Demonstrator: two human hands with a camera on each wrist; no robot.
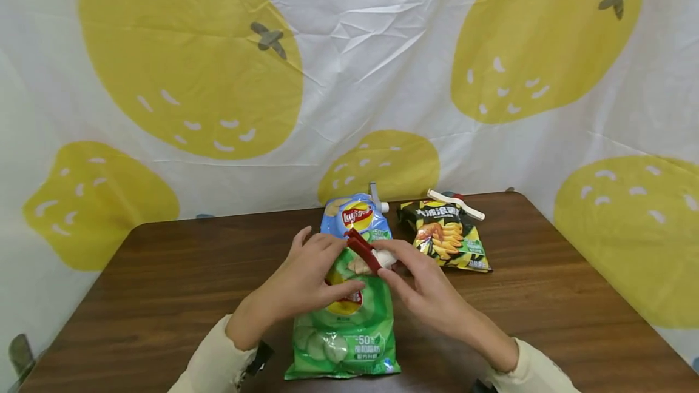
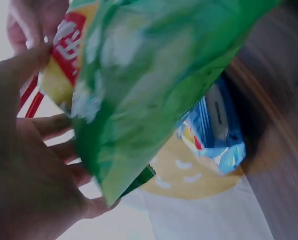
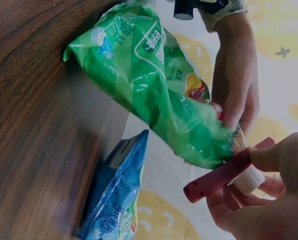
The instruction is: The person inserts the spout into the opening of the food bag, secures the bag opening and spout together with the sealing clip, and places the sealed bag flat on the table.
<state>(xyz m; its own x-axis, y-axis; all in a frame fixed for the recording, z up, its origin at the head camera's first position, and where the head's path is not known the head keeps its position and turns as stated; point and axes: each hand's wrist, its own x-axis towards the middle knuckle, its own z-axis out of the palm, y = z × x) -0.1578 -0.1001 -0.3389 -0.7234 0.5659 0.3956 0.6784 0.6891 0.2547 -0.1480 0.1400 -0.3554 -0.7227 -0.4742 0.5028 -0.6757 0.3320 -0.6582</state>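
Observation:
A green bag of potato chips [image 1: 344, 332] stands tilted up off the table at its upper end, between both hands. My left hand [image 1: 300, 275] grips its upper part from the left side; in the left wrist view, fingers reach around the bag's edge. In my right hand [image 1: 431, 290] is a red bag clip [image 1: 363, 251] with a white round cap [image 3: 248, 181], pinched between thumb and fingers. The clip lies right at the bag's top edge in the right wrist view. Two red bars [image 2: 34, 104] of it show beyond the left hand.
Behind the green bag lies a blue chip bag [image 1: 333, 223] with a grey clip [image 1: 375, 196] at its top. To its right, a black chip bag [image 1: 448, 238] carries a white clip [image 1: 457, 204]. The wooden table [image 1: 180, 284] ends at a lemon-print curtain [image 1: 360, 77].

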